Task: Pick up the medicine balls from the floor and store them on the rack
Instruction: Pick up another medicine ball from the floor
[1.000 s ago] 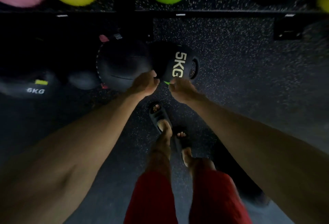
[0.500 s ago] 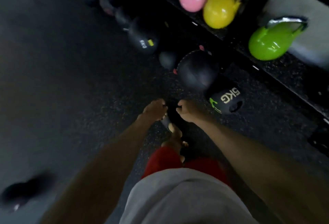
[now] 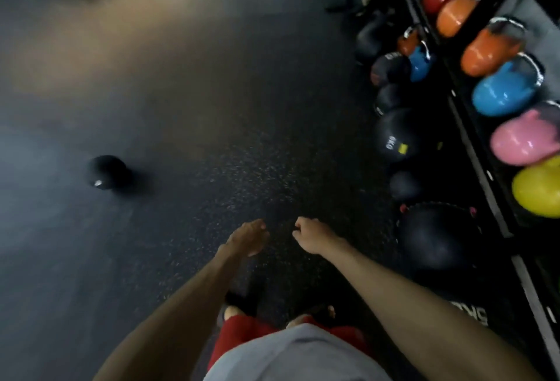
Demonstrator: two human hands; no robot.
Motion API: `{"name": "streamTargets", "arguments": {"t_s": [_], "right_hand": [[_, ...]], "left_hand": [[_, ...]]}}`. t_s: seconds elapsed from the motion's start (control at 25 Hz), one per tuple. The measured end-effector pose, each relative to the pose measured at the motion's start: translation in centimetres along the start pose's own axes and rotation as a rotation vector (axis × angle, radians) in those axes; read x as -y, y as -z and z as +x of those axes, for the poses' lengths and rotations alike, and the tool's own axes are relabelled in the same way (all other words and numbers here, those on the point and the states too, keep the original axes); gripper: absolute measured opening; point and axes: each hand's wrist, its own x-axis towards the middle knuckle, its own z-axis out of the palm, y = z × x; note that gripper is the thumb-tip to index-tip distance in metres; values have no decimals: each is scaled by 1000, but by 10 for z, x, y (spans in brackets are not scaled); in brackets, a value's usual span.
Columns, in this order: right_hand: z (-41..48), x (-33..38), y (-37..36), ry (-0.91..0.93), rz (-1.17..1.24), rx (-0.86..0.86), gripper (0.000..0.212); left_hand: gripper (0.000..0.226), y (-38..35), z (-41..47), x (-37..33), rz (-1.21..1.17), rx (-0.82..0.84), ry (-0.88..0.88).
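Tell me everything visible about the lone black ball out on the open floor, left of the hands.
The ball is round and black, with a dull, rubbery-looking surface and one small pale spot low on its near side. Blur hides any lettering or seams. It rests on the dark speckled floor, alone and far left of the other balls lined up by the rack. A soft shadow falls to its right. Only the floor touches it.

Speckled floor (image 3: 212, 107), black medicine balls (image 3: 436, 236).
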Motion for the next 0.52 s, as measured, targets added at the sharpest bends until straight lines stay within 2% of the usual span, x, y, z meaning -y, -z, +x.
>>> {"name": "streamTargets", "arguments": {"t_s": [0.24, 0.52], "right_hand": [[15, 139, -54, 103, -202, 66, 38], [19, 305, -151, 177, -292, 129, 39]], "left_hand": [[33, 25, -50, 162, -102, -107, 70], [33, 37, -106, 355, -303, -143, 153]]}}
